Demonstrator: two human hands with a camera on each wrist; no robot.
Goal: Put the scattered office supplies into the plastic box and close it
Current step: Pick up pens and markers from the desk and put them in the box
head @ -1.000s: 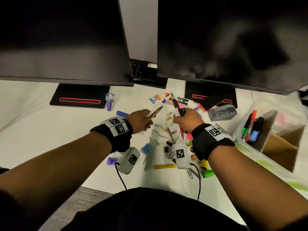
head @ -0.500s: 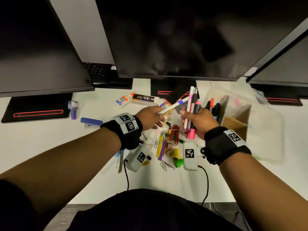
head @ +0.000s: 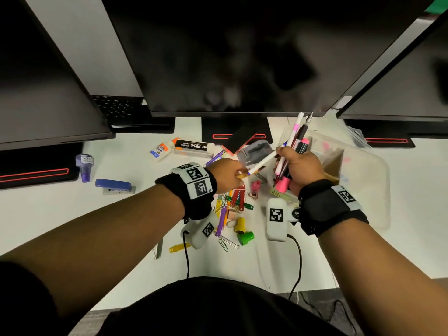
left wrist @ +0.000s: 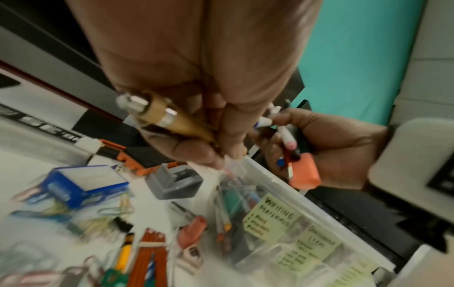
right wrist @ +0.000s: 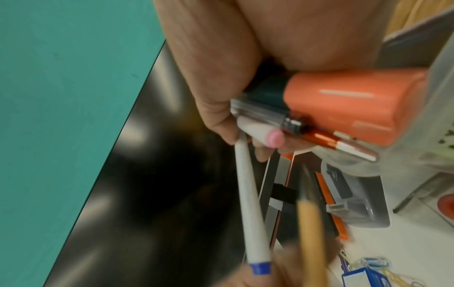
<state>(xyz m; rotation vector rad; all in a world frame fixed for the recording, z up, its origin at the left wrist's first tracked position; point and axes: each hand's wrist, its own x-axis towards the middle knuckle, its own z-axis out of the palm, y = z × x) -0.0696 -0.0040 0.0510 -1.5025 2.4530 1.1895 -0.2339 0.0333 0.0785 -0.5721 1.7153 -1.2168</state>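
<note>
Your right hand (head: pixel 299 169) is curled round a bundle of pens (head: pixel 294 141) and a pink highlighter (head: pixel 283 184), held just left of the plastic box (head: pixel 363 170), and its fingertips also pinch one end of a white pen (head: pixel 263 161). Your left hand (head: pixel 226 174) grips a tan pen (left wrist: pixel 176 121) in its curled fingers and holds the other end of the white pen. Left of the box, paper clips (head: pixel 224 243), a glue bottle (head: pixel 161 149), a staple box (head: pixel 194 146) and a blue stapler (head: pixel 114 186) lie scattered on the tabletop (head: pixel 48 214).
</note>
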